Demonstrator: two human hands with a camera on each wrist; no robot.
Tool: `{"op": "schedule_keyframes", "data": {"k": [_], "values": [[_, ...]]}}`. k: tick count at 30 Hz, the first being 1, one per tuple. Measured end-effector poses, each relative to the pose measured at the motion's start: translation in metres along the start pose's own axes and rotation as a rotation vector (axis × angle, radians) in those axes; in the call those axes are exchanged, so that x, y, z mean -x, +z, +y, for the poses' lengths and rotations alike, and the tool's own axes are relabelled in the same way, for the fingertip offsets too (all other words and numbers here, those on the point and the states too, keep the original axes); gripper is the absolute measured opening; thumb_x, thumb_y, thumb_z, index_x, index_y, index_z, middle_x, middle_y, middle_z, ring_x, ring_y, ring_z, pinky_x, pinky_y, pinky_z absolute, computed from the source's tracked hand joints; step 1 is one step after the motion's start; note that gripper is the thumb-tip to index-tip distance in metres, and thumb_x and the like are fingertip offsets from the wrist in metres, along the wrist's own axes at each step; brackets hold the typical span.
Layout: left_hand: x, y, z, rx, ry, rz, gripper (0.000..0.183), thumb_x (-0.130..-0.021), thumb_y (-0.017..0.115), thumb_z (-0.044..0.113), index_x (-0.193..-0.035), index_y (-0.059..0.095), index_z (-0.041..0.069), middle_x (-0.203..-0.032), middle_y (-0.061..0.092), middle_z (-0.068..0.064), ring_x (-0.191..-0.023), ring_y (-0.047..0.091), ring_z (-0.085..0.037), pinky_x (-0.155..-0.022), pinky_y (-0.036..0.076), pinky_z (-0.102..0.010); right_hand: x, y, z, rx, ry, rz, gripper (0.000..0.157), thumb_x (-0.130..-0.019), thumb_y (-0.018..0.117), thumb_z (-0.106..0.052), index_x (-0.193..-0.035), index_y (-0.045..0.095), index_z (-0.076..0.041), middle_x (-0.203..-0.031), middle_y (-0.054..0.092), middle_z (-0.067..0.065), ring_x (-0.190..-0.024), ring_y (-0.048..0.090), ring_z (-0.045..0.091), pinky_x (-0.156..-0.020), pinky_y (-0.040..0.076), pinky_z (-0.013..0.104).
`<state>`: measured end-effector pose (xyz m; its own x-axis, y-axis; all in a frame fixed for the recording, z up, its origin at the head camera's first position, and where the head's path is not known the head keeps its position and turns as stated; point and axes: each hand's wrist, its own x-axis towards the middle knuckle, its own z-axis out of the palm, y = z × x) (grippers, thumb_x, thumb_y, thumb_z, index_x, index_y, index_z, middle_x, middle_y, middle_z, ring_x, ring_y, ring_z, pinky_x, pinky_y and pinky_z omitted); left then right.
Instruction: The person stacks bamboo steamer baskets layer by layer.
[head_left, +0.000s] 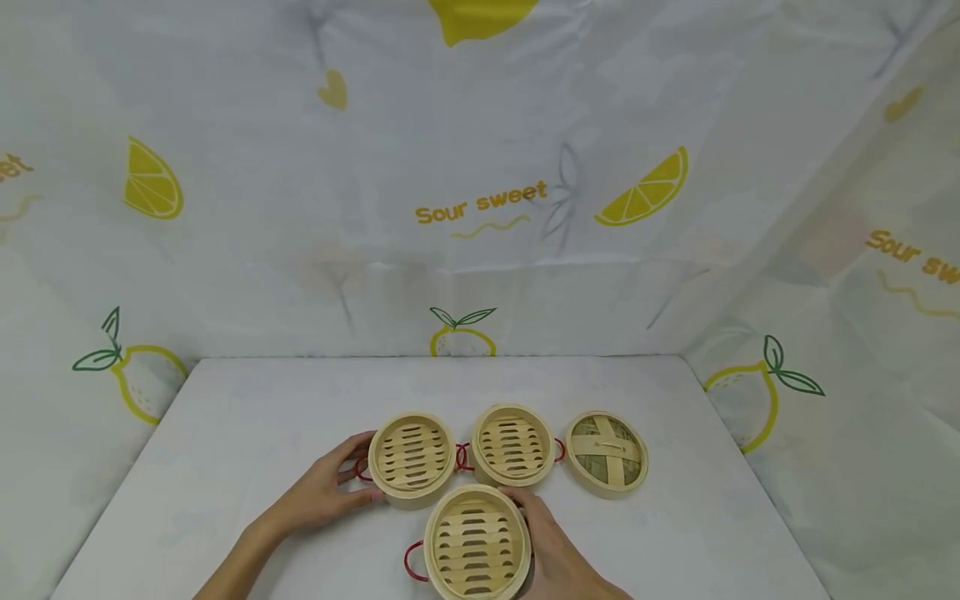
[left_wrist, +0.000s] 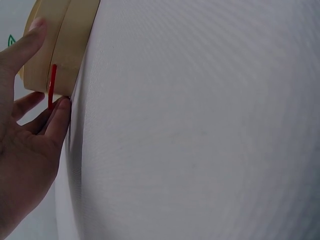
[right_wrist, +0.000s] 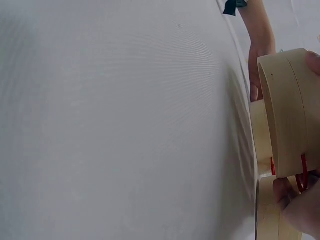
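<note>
My left hand (head_left: 326, 490) grips the left side of a round bamboo steamer basket (head_left: 411, 454) on the table, thumb at its front and fingers round the back. In the left wrist view, fingertips sit by its red handle (left_wrist: 52, 86). Nearer to me, my right hand (head_left: 553, 546) holds a second steamer basket (head_left: 474, 546) by its right side. The right wrist view shows this held basket (right_wrist: 287, 112) raised off the table and tilted, its red handle (right_wrist: 304, 172) between the fingers. Slatted bases show inside both baskets.
A third steamer basket (head_left: 513, 446) with red handles stands just right of the left one. Beyond it lies a woven bamboo lid (head_left: 607, 454) with crossed strips. The white table (head_left: 247, 417) is bordered by lemon-print cloth walls (head_left: 360, 225) at the back and sides.
</note>
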<state>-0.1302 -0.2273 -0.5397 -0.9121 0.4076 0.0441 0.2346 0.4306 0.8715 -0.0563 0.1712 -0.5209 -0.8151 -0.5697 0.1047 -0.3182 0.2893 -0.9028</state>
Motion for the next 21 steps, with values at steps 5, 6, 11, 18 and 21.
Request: {"op": "schedule_keyframes", "data": {"k": [5,6,11,18,21], "values": [[0.000,0.000,-0.001,0.002,-0.005,-0.002,0.090,-0.090,0.091,0.039,-0.162,0.045,0.010,-0.153,0.061,-0.016,-0.141,0.060,-0.027,-0.114,0.060,-0.045,-0.003,-0.002,-0.004,-0.009,-0.088,0.001,0.116,-0.080,0.097,-0.037,-0.167,0.025,-0.008,-0.159,0.046,0.006,-0.144,0.050,0.011,-0.117,0.050,0.023],[0.000,0.000,-0.001,0.004,-0.006,-0.004,0.090,-0.090,0.091,0.039,-0.162,0.044,0.010,-0.153,0.061,-0.016,-0.141,0.060,-0.029,-0.114,0.060,-0.045,-0.004,-0.003,-0.005,-0.001,-0.101,0.006,0.116,-0.080,0.098,-0.037,-0.167,0.026,-0.008,-0.158,0.046,0.005,-0.144,0.050,0.011,-0.117,0.049,0.023],[-0.001,-0.001,-0.002,0.009,0.004,-0.010,0.089,-0.090,0.090,0.038,-0.162,0.045,0.010,-0.153,0.061,-0.017,-0.140,0.061,-0.028,-0.114,0.060,-0.046,-0.012,-0.004,-0.010,0.114,-0.159,0.057,0.121,-0.075,0.099,-0.047,-0.166,0.028,-0.006,-0.157,0.048,0.001,-0.144,0.051,0.012,-0.121,0.048,0.027],[-0.001,-0.001,-0.001,0.015,0.015,-0.004,0.088,-0.090,0.090,0.038,-0.161,0.045,0.011,-0.152,0.062,-0.016,-0.138,0.060,-0.012,-0.114,0.060,-0.047,-0.025,-0.006,-0.019,0.179,-0.145,0.096,0.125,-0.068,0.101,-0.055,-0.164,0.033,-0.010,-0.155,0.052,-0.004,-0.142,0.055,0.013,-0.125,0.047,0.028],[-0.001,-0.001,-0.001,0.011,0.012,-0.005,0.089,-0.090,0.090,0.039,-0.162,0.045,0.011,-0.152,0.062,-0.015,-0.139,0.061,-0.018,-0.114,0.060,-0.047,-0.031,-0.007,-0.021,0.227,-0.170,0.107,0.126,-0.068,0.101,-0.057,-0.162,0.034,-0.009,-0.155,0.051,-0.002,-0.143,0.054,0.014,-0.126,0.047,0.028]]}}
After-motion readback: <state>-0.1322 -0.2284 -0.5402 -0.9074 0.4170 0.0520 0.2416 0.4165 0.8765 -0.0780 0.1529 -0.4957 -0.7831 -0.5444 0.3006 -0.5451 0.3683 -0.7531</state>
